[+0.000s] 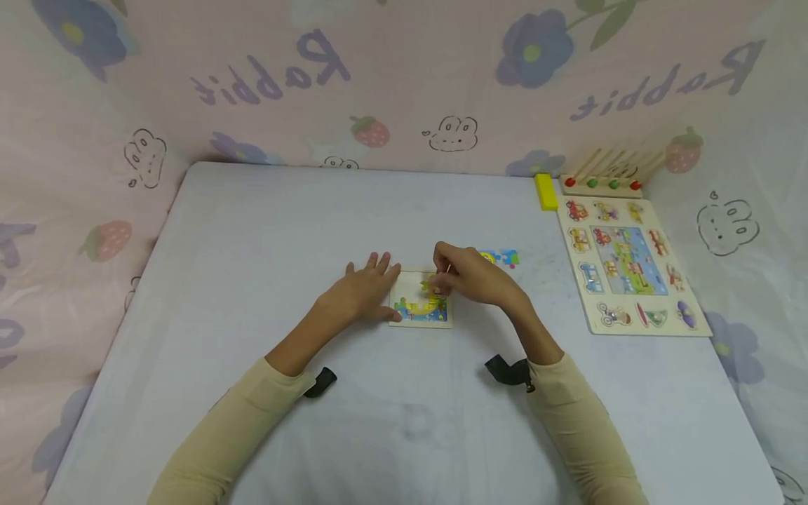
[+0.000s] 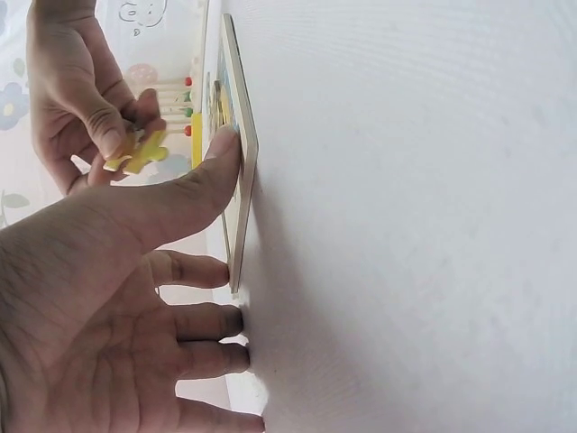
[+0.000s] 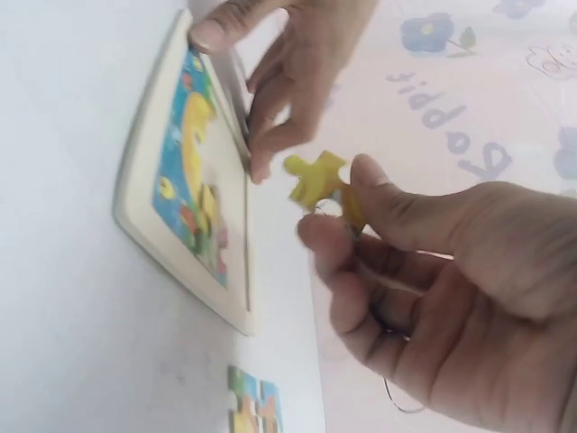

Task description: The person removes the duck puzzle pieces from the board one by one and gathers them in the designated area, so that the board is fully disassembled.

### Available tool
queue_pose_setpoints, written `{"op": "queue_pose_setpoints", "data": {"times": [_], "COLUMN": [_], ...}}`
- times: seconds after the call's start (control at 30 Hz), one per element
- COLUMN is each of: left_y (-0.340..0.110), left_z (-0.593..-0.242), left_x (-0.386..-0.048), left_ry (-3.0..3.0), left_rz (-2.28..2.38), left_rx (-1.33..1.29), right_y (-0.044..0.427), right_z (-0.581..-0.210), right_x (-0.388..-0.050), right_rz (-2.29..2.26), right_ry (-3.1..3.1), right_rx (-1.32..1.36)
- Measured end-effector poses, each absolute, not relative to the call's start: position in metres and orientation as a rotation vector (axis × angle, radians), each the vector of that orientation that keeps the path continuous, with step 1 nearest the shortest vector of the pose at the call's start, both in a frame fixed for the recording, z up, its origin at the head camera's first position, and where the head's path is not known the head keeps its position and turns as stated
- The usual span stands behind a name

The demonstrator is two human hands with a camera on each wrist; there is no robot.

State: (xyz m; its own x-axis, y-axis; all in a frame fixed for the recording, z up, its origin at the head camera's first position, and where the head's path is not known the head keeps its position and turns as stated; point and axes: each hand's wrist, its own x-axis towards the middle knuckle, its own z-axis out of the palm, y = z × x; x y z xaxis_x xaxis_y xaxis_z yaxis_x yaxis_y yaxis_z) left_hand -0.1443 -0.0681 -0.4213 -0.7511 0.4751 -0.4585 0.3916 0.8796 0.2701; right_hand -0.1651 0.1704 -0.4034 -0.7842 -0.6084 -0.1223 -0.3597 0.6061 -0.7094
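A small wooden puzzle board (image 1: 421, 325) lies on the white table, its lower part filled with blue and yellow pieces. My left hand (image 1: 362, 291) rests at the board's left side, fingers spread and straight; its thumb presses on the frame's edge in the left wrist view. Above the board's right part, my right hand (image 1: 470, 273) pinches a yellow puzzle piece (image 3: 317, 178) between thumb and fingers, tilted and clear of the board. Loose puzzle pieces (image 1: 508, 257) lie behind the right hand, partly hidden by it; they also show low in the right wrist view.
At the right stands a larger wooden picture puzzle (image 1: 583, 280) with vehicle pieces. Behind it is a wooden rack (image 1: 600, 188) with thin rods and red and green beads. A yellow block (image 1: 546, 192) sits beside the rack. Printed cloth (image 1: 391, 77) hangs around the table.
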Motion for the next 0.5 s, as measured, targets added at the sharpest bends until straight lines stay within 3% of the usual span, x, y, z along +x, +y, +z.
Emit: {"op": "queue_pose_setpoints", "data": {"times": [0.5], "left_y": [-0.069], "left_z": [-0.422], "left_x": [-0.145], "left_ry": [2.514], "left_rz": [0.221], "left_rx": [0.628], "right_y": [0.209], "right_z": [-0.394], "right_x": [-0.170], "right_rz": [-1.066], "right_ry": [2.577], "right_rx": [-0.696]}}
